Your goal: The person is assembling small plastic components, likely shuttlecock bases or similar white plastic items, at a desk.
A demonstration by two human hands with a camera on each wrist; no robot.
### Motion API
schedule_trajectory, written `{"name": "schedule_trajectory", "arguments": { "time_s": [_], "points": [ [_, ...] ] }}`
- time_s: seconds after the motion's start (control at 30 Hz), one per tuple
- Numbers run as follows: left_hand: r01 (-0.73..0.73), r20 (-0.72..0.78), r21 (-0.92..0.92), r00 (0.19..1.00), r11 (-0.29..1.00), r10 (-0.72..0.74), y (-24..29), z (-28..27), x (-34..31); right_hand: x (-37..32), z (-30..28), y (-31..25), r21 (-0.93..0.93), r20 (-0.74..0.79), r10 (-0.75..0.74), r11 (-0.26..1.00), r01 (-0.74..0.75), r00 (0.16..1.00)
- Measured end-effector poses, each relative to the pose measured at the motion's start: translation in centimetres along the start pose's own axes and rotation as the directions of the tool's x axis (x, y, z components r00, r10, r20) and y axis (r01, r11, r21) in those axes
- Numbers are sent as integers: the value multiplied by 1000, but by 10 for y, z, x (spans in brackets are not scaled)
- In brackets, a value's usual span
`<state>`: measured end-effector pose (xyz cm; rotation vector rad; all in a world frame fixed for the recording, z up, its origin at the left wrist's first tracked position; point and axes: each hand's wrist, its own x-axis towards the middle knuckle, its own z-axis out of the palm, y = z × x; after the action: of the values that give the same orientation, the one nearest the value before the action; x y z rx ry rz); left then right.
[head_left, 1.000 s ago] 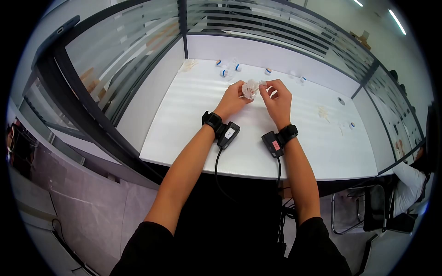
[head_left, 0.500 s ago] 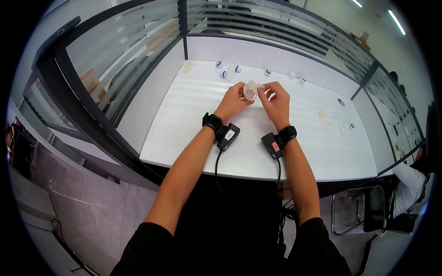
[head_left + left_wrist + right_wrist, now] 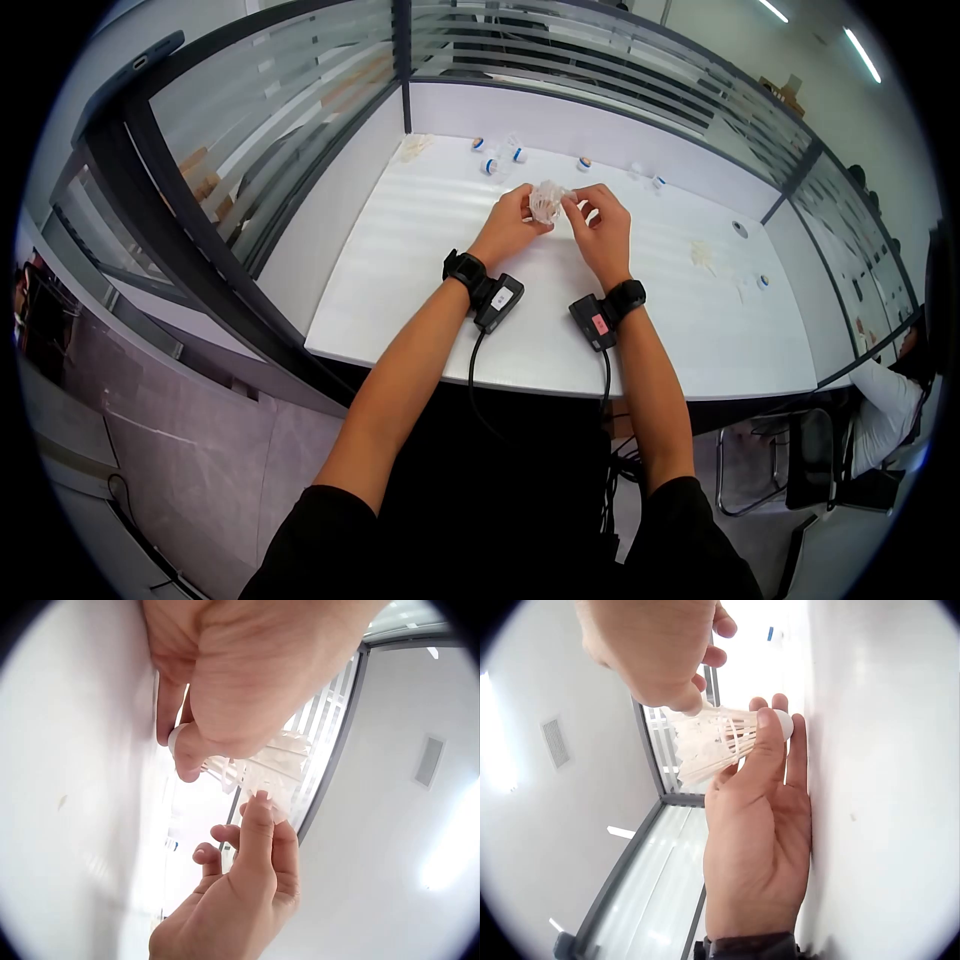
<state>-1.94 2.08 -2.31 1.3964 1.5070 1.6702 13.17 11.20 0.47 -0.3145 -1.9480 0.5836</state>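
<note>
A white feather shuttlecock [image 3: 714, 742] is held above the white table by both hands. My left hand [image 3: 508, 225] grips it around the white cork base [image 3: 784, 724], with the thumb lying along the stems in the right wrist view. The open feather skirt [image 3: 281, 761] faces away from that palm, toward the other hand. My right hand [image 3: 606, 228] pinches the skirt at its feathers between thumb and forefinger. Its other fingers [image 3: 208, 855] are loosely bent and hold nothing.
Along the back of the table [image 3: 420, 300] lie several blue-banded shuttlecocks [image 3: 489, 166]. Pale loose pieces [image 3: 412, 147] lie in the back left corner, with more pale pieces [image 3: 703, 252] at the right. Panels [image 3: 580, 125] enclose the back and sides. A person [image 3: 885, 405] sits beyond the right panel.
My right fingers have come slightly down and closer against the feather skirt. The left hand keeps its hold on the cork base. The head view has shifted slightly.
</note>
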Motion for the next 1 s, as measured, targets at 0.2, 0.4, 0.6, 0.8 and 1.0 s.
{"name": "schedule_trajectory", "arguments": {
  "time_s": [0.2,0.4,0.6,0.8,1.0],
  "points": [
    [-48,-31,14,998,999,49,-1,2,0,-1,-1,-1,-68,1,-42,997,42,999],
    [-68,-35,34,997,997,69,-10,2,2,-1,-1,-1,-67,6,-45,997,45,999],
    [-52,-33,71,998,996,54,-6,2,0,-1,-1,1,-18,14,-28,999,29,1000],
    [-42,-20,60,999,997,43,-6,1,0,-1,1,3,12,-19,-1,1000,2,1000],
    [-64,-51,88,996,994,68,-6,2,1,-2,3,3,13,-28,25,1000,-25,999]
  ]
}}
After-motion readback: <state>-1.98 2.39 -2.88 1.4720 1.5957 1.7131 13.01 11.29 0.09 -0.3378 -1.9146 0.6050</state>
